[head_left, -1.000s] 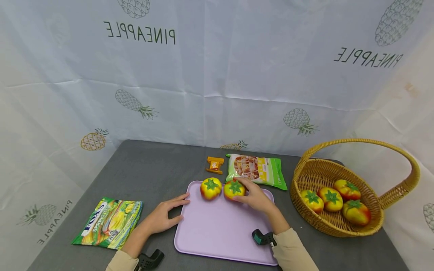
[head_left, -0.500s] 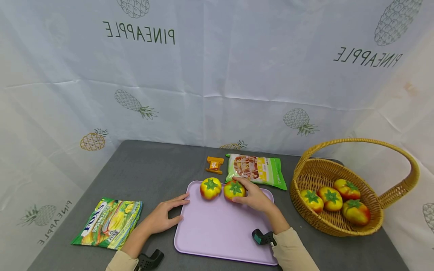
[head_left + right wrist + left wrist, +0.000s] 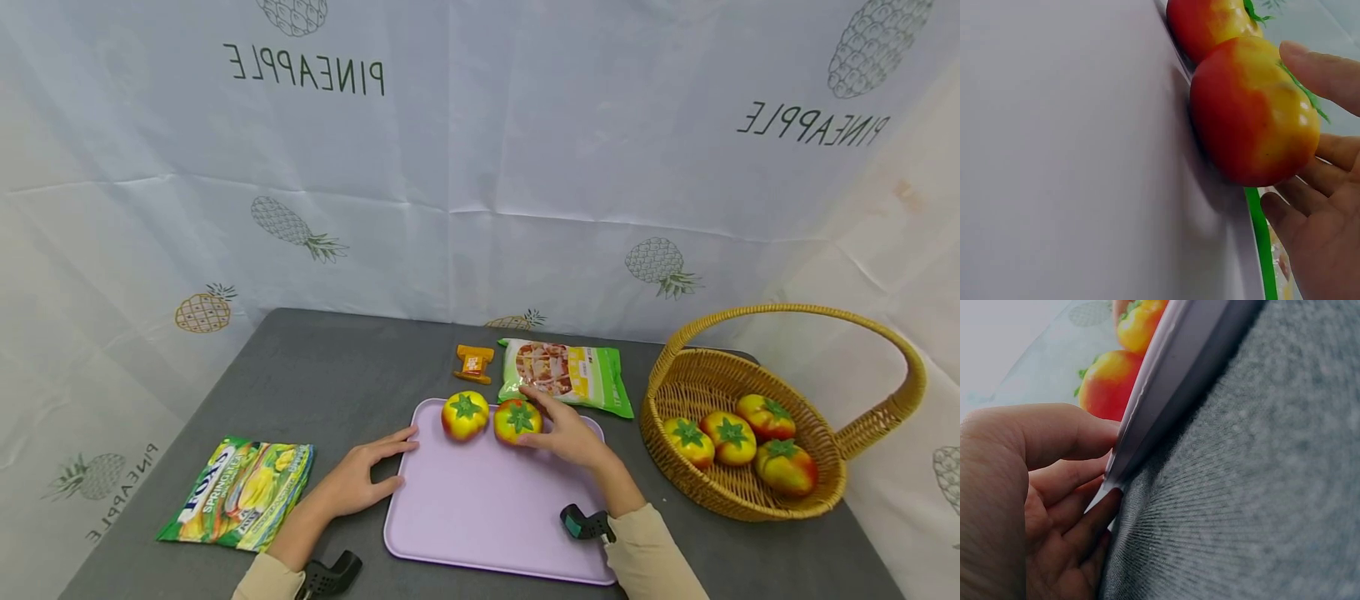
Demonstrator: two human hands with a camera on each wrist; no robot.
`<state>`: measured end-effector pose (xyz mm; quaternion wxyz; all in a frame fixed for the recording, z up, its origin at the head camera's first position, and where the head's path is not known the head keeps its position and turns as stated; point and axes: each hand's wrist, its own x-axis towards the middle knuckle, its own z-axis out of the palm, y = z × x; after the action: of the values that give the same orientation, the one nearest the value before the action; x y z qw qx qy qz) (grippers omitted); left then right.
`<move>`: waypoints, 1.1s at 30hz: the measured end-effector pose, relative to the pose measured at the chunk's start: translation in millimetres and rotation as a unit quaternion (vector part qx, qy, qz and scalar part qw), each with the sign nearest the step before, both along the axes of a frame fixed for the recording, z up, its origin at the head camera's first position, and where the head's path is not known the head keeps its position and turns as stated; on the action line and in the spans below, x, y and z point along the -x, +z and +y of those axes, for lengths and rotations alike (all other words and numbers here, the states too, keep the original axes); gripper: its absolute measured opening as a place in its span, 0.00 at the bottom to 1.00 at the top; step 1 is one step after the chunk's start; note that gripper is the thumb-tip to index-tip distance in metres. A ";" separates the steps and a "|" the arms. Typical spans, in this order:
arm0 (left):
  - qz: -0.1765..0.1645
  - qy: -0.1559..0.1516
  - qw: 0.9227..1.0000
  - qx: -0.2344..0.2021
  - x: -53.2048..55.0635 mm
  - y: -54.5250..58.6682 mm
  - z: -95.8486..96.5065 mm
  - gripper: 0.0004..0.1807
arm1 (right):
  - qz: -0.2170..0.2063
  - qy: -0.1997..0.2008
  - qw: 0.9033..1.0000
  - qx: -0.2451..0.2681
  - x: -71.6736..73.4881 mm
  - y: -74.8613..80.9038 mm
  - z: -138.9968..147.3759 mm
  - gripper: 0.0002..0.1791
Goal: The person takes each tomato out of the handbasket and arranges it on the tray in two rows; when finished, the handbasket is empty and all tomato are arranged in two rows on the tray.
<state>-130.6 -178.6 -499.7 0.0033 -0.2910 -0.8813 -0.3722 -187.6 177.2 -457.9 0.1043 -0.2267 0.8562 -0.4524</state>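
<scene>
Two fruits (image 3: 464, 416) — seemingly placed, far side of tray (image 3: 487, 517); four fruits (image 3: 732, 439) — left in basket (image 3: 693, 387), right. Right hand (image 3: 573, 437): fingers wide about one tray fruit (image 3: 517, 421). Left hand (image 3: 358, 479): fingers spread, tray's left edge.

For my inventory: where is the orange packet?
Head view: the orange packet lies on the table beyond the lilac tray, just left of the green-and-white bag.

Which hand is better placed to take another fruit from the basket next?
Probably the right hand: it's at one fruit on the tray, nearer the basket. The left hand is across at the tray's left edge, farther off.
</scene>
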 end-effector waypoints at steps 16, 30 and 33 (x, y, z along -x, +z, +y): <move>0.004 -0.004 1.000 -0.006 0.1 1.1 0.6 0.25 | 0.056 -0.047 0.997 0.020 -25.1 24.2 49.3 0.40; 0.006 -0.002 1.000 -0.006 0.1 0.5 -0.2 0.25 | 0.114 -0.092 0.989 -0.006 -53.9 60.9 108.4 0.37; 0.003 -0.002 1.000 -0.005 0.1 0.6 -0.1 0.25 | 0.127 -0.105 0.986 -0.015 -59.2 68.9 121.6 0.36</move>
<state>-130.7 -178.7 -499.0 0.0068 -0.2936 -0.8789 -0.3759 -128.4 298.8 -389.0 -0.0500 -0.1893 0.8884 -0.4153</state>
